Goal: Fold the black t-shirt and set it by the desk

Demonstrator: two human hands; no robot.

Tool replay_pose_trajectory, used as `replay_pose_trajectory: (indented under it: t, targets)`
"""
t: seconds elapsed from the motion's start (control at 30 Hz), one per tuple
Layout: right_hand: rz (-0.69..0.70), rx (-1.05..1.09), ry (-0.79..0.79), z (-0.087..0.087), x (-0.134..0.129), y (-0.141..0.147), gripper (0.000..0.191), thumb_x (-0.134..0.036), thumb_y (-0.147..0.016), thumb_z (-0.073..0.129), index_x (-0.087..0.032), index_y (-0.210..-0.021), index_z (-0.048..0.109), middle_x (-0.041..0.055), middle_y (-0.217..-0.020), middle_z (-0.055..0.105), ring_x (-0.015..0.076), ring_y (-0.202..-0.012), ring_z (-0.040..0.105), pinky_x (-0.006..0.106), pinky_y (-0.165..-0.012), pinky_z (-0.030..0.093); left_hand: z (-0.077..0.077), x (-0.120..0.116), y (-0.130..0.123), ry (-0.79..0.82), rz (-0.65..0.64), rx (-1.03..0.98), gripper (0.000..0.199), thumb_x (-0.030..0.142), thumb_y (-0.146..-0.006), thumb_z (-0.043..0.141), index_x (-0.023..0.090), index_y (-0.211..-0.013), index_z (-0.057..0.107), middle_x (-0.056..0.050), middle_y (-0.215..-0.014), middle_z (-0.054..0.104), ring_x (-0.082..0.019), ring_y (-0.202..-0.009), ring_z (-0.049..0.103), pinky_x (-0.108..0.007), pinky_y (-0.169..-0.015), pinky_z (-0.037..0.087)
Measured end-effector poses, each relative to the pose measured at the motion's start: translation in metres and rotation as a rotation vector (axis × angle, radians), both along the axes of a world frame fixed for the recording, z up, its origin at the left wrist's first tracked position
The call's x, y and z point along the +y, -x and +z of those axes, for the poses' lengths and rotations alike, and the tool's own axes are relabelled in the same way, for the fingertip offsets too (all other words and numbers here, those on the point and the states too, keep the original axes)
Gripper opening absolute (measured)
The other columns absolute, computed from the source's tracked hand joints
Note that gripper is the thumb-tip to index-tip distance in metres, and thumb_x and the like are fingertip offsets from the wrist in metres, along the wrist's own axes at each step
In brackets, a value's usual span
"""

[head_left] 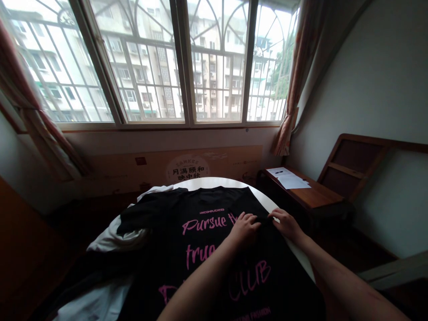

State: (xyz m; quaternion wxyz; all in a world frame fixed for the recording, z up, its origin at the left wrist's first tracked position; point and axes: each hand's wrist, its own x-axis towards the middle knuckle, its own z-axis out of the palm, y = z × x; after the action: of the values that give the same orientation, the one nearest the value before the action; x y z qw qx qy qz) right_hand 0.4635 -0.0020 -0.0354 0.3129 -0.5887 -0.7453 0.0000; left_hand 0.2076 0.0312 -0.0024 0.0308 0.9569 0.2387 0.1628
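A black T-shirt (pixel 167 249) with pink lettering lies spread over a round white table (pixel 214 182). Near the shirt's upper right part, my left hand (pixel 246 228) has its fingers closed on the black fabric, partly over the end of the top pink line. Just to the right, my right hand (pixel 286 223) pinches the shirt's sleeve edge close to the table's right rim. A short stretch of dark cloth spans between the two hands. My left forearm hides part of the lettering.
White and dark clothes (pixel 113 236) are heaped at the table's left. At the right, a wooden bench (pixel 321 194) holds white papers (pixel 292 179) and a pen. A printed box panel (pixel 154 162) stands below the barred window.
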Motion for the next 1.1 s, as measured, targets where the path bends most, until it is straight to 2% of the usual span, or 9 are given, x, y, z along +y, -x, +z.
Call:
replay_pose_trajectory:
  t: [0.13,0.3,0.47,0.63,0.73,0.8,0.9,1.0,1.1]
  targets:
    - [-0.033,-0.02,0.047,-0.002,0.002,0.001,0.029,-0.017,-0.085,0.048,-0.025,-0.098,0.073,0.0038,-0.101,0.07,0.0209,-0.094,0.068,0.033,-0.083,0.053,0.005,-0.002,-0.028,0.01,0.023,0.03,0.024,0.03,-0.092,0.061,0.019,-0.109,0.073,-0.009,-0.11,0.073,-0.026,-0.105,0.064,-0.04,-0.096,0.052]
    - [-0.032,-0.055,0.071,-0.002,0.003,-0.001,0.034,-0.019,-0.088,0.046,-0.025,-0.105,0.076,0.0052,-0.104,0.072,0.0215,-0.097,0.068,0.034,-0.086,0.053,0.001,0.0,-0.042,0.058,0.11,0.034,0.021,0.021,-0.094,0.054,0.017,-0.096,0.075,-0.009,-0.1,0.074,-0.025,-0.095,0.066,-0.035,-0.083,0.056]
    - [-0.008,-0.086,0.113,0.002,0.0,-0.003,0.037,-0.02,-0.09,0.048,-0.027,-0.112,0.077,0.0054,-0.111,0.073,0.0216,-0.102,0.068,0.035,-0.092,0.054,0.004,0.005,-0.034,0.076,0.153,-0.027,0.032,0.023,-0.102,0.043,0.022,-0.103,0.075,-0.006,-0.1,0.075,-0.022,-0.092,0.067,-0.034,-0.083,0.055]
    - [0.072,-0.183,0.177,0.01,-0.004,-0.005,0.038,-0.021,-0.089,0.051,-0.027,-0.117,0.077,0.0074,-0.115,0.072,0.0237,-0.106,0.066,0.036,-0.096,0.052,0.008,0.002,-0.023,0.126,0.06,-0.059,0.023,0.036,-0.096,0.059,0.025,-0.101,0.079,-0.003,-0.105,0.076,-0.022,-0.098,0.065,-0.035,-0.091,0.052]
    - [0.086,-0.164,0.239,0.021,0.002,-0.007,0.036,-0.018,-0.087,0.051,-0.026,-0.107,0.08,0.006,-0.109,0.074,0.0225,-0.102,0.068,0.035,-0.095,0.053,0.006,0.0,-0.02,0.171,0.022,-0.12,0.029,0.037,-0.098,0.055,0.022,-0.098,0.08,-0.005,-0.105,0.076,-0.023,-0.099,0.064,-0.037,-0.096,0.051]
    - [0.081,-0.129,0.232,0.028,0.013,-0.005,0.034,-0.016,-0.086,0.05,-0.025,-0.101,0.08,0.0054,-0.105,0.075,0.0221,-0.1,0.069,0.035,-0.094,0.053,0.003,0.0,-0.019,0.162,0.018,-0.162,0.03,0.032,-0.099,0.052,0.02,-0.105,0.078,-0.006,-0.11,0.075,-0.022,-0.104,0.064,-0.037,-0.101,0.05]
    - [0.124,-0.043,0.147,0.035,0.042,0.01,0.038,-0.016,-0.09,0.046,-0.022,-0.11,0.077,0.0071,-0.111,0.074,0.0213,-0.105,0.069,0.034,-0.098,0.053,-0.002,0.002,-0.019,0.115,0.034,-0.198,0.031,0.026,-0.096,0.053,0.017,-0.119,0.073,-0.01,-0.126,0.07,-0.024,-0.117,0.061,-0.039,-0.11,0.045]
    - [0.195,-0.039,0.118,0.031,0.081,0.033,0.042,-0.018,-0.092,0.047,-0.02,-0.129,0.069,0.0101,-0.129,0.069,0.0224,-0.12,0.064,0.037,-0.108,0.049,-0.005,0.004,-0.017,0.103,0.068,-0.156,0.026,0.023,-0.093,0.055,0.015,-0.108,0.074,-0.011,-0.12,0.071,-0.025,-0.116,0.061,-0.039,-0.11,0.045]
    - [0.152,-0.149,0.226,0.02,0.119,0.053,0.054,-0.024,-0.093,0.053,-0.015,-0.146,0.055,0.0135,-0.151,0.052,0.0252,-0.14,0.049,0.039,-0.118,0.038,-0.006,0.007,-0.013,0.111,0.155,-0.14,0.025,0.022,-0.092,0.054,0.015,-0.106,0.074,-0.012,-0.116,0.071,-0.026,-0.116,0.061,-0.04,-0.111,0.044]
